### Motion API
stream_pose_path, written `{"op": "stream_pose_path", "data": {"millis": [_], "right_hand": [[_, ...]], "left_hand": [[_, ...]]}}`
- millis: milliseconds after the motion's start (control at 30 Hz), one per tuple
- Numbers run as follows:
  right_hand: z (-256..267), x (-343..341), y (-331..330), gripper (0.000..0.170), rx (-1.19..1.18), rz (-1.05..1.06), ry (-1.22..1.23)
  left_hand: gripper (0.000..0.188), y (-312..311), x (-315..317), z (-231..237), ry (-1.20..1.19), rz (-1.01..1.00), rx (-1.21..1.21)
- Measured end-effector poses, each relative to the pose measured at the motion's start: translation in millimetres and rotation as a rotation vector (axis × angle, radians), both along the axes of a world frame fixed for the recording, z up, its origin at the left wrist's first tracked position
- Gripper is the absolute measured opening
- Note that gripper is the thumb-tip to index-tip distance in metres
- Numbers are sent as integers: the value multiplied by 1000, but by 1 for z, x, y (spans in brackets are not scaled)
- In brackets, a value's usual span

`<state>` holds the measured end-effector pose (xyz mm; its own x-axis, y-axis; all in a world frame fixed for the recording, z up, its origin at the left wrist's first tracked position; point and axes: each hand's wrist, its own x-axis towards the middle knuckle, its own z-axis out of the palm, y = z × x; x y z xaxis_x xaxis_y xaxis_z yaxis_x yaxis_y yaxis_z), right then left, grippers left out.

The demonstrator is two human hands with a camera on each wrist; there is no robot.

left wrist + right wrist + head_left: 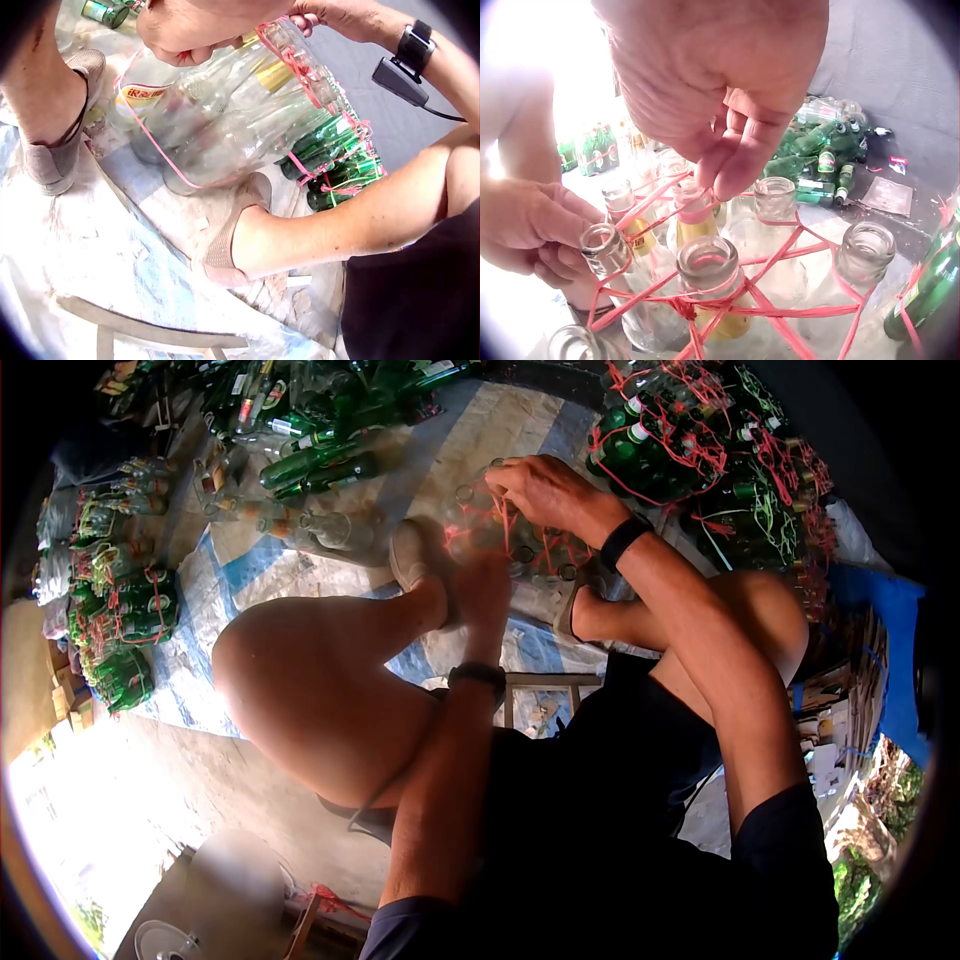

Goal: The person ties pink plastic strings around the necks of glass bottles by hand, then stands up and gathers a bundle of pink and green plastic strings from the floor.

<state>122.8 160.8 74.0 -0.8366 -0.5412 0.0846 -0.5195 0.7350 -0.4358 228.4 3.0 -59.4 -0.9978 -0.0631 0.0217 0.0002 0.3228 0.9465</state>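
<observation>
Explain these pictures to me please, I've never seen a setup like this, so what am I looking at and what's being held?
There's no machine: the work is done by a person's left hand and right hand. The wide, dark-edged picture is taken from the head, looking down. The other two are taken from the left and right wrists, showing the work closer. On a blue-and-white sheet stands a group of clear bottles, their necks crisscrossed with pink string. Loose green bottles lie farther ahead, and tied bundles sit off to both sides. The right hand's fingertips are at the string; the left is beside the bottle necks. Whether either pinches the string, I can't tell.
</observation>
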Motion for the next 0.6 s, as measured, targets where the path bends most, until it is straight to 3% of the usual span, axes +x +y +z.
{"op": "stream_pose_path", "data": {"millis": [133, 200, 267, 600], "right_hand": [[-5, -7, -1, 3, -24, 7, -80], [0, -9, -1, 2, -26, 0, -109], [5, -10, -2, 4, -26, -44, -246], [-5, -17, -3, 11, -121, -11, -238]], "left_hand": [[22, 0, 1, -7, 3, 4, 38], [7, 2, 2, -11, 62, -17, -195], [7, 2, 2, -14, 72, -16, -187], [6, 7, 3, -16, 113, 24, -235]]}}
